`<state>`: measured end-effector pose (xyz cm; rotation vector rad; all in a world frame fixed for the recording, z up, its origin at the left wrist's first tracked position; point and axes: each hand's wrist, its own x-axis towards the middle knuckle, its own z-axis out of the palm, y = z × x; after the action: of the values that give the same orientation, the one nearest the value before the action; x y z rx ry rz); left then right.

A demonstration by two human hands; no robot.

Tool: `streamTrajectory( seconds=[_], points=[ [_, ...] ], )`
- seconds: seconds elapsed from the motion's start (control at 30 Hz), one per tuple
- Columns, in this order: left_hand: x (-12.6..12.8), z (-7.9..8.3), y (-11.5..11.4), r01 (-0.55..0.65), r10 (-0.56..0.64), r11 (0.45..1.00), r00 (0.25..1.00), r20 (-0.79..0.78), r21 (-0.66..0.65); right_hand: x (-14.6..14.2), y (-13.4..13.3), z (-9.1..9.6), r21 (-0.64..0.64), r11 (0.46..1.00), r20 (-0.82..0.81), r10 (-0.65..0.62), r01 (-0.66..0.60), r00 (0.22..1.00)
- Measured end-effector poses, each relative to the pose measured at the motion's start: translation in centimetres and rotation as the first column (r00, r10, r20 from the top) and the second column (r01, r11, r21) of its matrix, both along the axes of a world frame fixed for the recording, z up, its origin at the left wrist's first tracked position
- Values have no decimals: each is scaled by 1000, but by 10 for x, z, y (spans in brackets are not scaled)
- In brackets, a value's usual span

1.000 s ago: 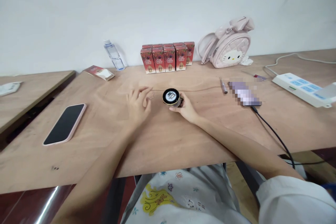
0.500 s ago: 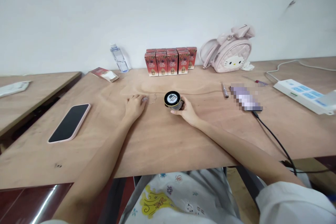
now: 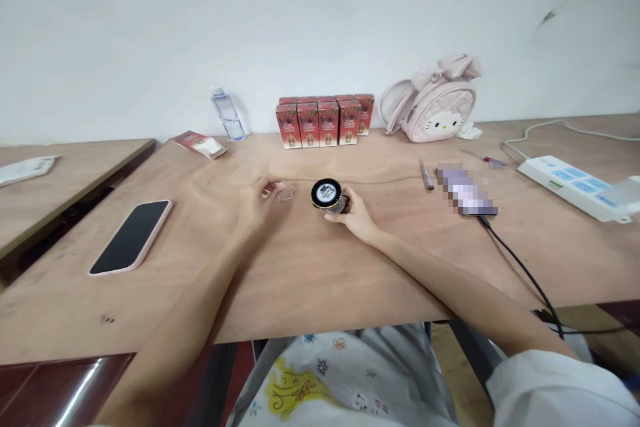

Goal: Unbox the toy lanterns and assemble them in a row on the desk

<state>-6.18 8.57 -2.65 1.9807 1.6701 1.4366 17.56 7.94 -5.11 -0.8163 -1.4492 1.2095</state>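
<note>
My left hand is just above the tabletop with its fingertips pinched together. A thin, bent piece of wire shows at those fingertips; the part between the fingers is hidden. To the right, my right hand is wrapped round the side of a small round ornament. Its upturned face is black with a gold edge, and a pale disc with dark markings sits in the middle. The body below that face is mostly covered by my fingers.
Several red printed boxes stand by the wall, between a clear bottle and a pink bag. A flattened red box lies left. Phones, a screwdriver and a power strip are on the table.
My left hand has lifted slightly, its fingers now pinched, and the wire has shifted a little with it. My right hand keeps its hold on the ornament, which is tilted slightly differently.
</note>
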Motion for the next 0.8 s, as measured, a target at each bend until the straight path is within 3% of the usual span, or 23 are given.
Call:
streamTrajectory(
  seconds=[0.1, 0.23, 0.43, 0.57, 0.67, 0.8],
  points=[
    [21, 17, -17, 101, -109, 993, 980, 165, 57, 1, -1, 1, 15, 1000, 33, 10, -11, 999],
    [44, 34, -39, 260, -238, 966, 878, 415, 3, 2, -3, 2, 67, 997, 82, 25, -30, 996],
    [51, 39, -43, 334, -219, 942, 676, 703, -27, 2, -3, 0, 85, 995, 121, 35, -45, 992],
    [48, 41, -42, 395, -225, 918, 559, 798, -18, 3, -3, 0, 80, 995, 140, 50, -61, 989],
    [50, 44, -45, 422, -204, 905, 540, 817, -53, 3, -3, 0, 83, 995, 143, 44, -56, 989],
    [54, 46, -50, 408, -182, 905, 623, 761, -118, 3, -3, 1, 83, 995, 132, 45, -56, 990]
  ],
)
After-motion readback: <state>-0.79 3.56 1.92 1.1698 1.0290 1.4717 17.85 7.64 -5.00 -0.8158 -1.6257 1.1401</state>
